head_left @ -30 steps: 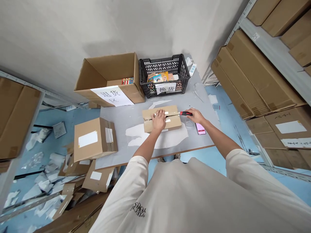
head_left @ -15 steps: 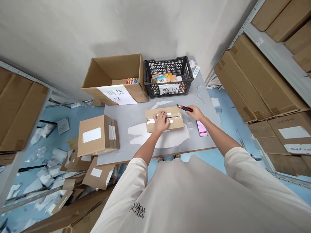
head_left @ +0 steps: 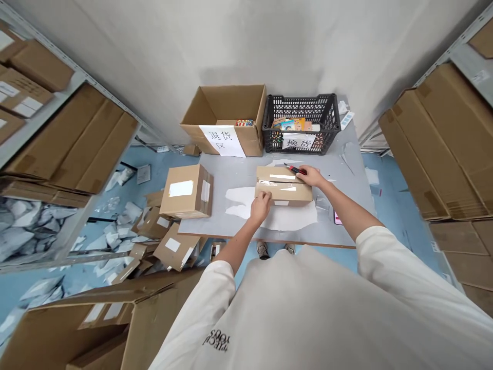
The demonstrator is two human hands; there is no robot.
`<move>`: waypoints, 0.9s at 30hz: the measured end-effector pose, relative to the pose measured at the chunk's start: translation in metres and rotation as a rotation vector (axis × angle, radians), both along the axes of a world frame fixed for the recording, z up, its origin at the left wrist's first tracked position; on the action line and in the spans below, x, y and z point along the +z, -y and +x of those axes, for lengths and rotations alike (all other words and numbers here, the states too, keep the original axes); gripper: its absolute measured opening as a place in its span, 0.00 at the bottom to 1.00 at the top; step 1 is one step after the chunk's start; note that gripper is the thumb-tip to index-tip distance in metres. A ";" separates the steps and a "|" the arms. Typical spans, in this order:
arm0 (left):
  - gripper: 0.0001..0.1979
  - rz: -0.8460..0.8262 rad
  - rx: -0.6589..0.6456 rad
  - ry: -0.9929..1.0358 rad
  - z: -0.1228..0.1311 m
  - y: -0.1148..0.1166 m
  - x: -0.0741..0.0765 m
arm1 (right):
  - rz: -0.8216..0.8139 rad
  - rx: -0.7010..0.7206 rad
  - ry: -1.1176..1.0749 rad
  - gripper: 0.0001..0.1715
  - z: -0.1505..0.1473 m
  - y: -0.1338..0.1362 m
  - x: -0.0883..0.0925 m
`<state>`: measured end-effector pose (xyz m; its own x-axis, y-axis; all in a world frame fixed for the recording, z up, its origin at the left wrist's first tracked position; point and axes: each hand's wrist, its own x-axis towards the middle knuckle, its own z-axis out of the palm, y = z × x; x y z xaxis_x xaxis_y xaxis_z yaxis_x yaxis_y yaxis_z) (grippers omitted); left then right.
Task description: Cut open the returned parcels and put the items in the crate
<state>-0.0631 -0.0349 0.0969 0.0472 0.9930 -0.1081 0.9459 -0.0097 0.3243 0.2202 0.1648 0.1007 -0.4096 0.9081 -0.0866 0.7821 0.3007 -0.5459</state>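
Observation:
A small cardboard box lies on the table, with strips of shiny tape and a seam across its top. My left hand grips its near left corner, fingers curled against the edge. In my right hand is a red and black utility knife. The knife is over the box's far right part, blade pointing left; whether the blade touches the cardboard I cannot tell. Beneath the box lies torn white paper.
Behind stand an open carton with a paper sign and a black plastic crate holding small packages. A closed carton sits at the table's left. A phone lies near my right forearm. Shelves of cartons flank both sides.
The view has swung left, so the table appears further right. My left hand has slid from the box's top to its near left corner. My right hand has brought the knife over the box.

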 end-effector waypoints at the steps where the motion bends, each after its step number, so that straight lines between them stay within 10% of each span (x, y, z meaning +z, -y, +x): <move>1: 0.21 -0.006 0.017 0.009 0.000 -0.001 -0.001 | -0.004 -0.008 0.023 0.21 0.002 0.002 0.001; 12: 0.21 0.108 0.008 0.149 -0.006 -0.037 -0.008 | -0.145 -0.113 0.045 0.26 0.034 0.087 0.017; 27: 0.24 0.058 -0.182 0.235 -0.025 -0.077 -0.002 | -0.504 -0.148 -0.507 0.18 -0.011 0.175 0.005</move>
<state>-0.0878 0.0416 0.0953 0.2415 0.9703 -0.0162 0.8261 -0.1968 0.5280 0.2091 -0.0104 0.1055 -0.3867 0.8569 -0.3408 0.4092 -0.1717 -0.8961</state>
